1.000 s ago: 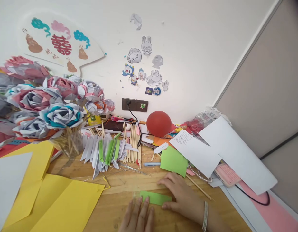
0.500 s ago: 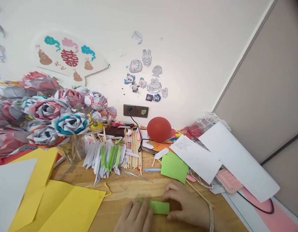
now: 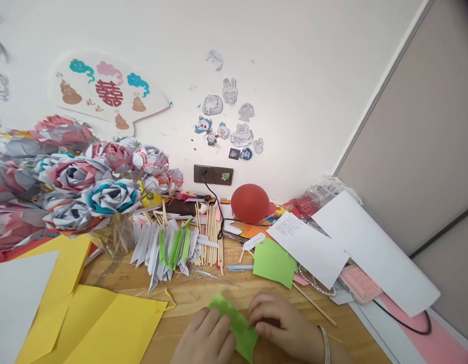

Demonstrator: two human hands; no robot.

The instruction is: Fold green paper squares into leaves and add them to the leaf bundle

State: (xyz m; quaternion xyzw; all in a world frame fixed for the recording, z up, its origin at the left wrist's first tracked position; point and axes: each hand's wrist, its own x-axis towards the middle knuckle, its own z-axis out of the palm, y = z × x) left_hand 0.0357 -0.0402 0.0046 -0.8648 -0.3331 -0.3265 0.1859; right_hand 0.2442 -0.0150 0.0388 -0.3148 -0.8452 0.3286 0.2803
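A green paper strip (image 3: 239,323) with creases lies tilted at the front of the wooden table, between my two hands. My left hand (image 3: 207,337) is closed on its left side, knuckles up. On the right edge, my right hand (image 3: 279,321) pinches the paper between thumb and fingers; a pale bracelet circles that wrist. Just beyond lies a square green sheet (image 3: 274,263). Folded paper pieces (image 3: 164,253), white with several green ones, stand in a row further left.
Yellow sheets (image 3: 116,328) cover the left front. Paper flowers (image 3: 112,194) in a clear container stand behind them. Wooden sticks (image 3: 211,232), a red balloon (image 3: 250,203) and a pen (image 3: 239,268) lie toward the wall. White papers (image 3: 374,247) and a pink calculator-like object (image 3: 359,283) occupy the right.
The green paper strip has turned from lying level to slanting and shows more of its surface. My right hand has come in to pinch its edge; my left hand's fingers have curled.
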